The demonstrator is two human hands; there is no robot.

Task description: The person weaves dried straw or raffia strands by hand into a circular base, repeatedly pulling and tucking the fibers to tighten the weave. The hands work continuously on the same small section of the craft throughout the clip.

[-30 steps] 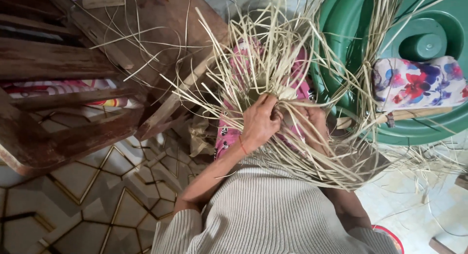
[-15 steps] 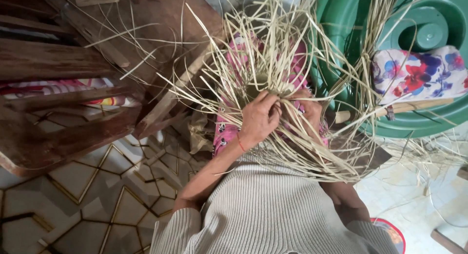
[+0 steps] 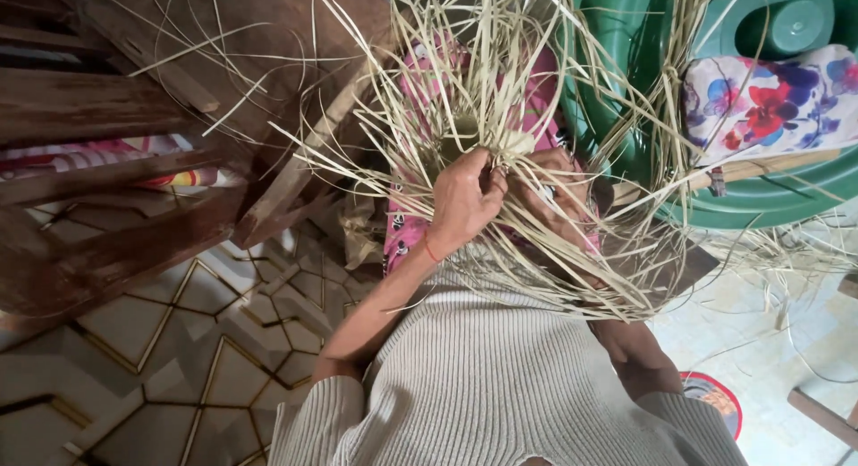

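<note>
A bundle of pale straw strips [image 3: 500,100] fans out from a small woven centre [image 3: 487,144] held on my lap. My left hand [image 3: 465,198] grips strips at that centre, fingers curled around them. My right hand [image 3: 554,193] lies just right of it, half hidden under the strips, fingers pinched on the weave. A ribbed beige sweater [image 3: 500,386] covers my arms and chest. Pink patterned cloth [image 3: 402,238] shows under the straw on my lap.
A dark wooden chair or bench [image 3: 134,162] stands at the left on a patterned tile floor [image 3: 179,341]. A large green plastic tub [image 3: 769,198] sits at the right, with a floral cloth [image 3: 760,100] and a wooden stick [image 3: 760,167] on it. Loose straw lies about.
Both hands have stayed at the woven centre, with small finger shifts among the strips. The view has drifted slightly; the straw bundle has barely moved.
</note>
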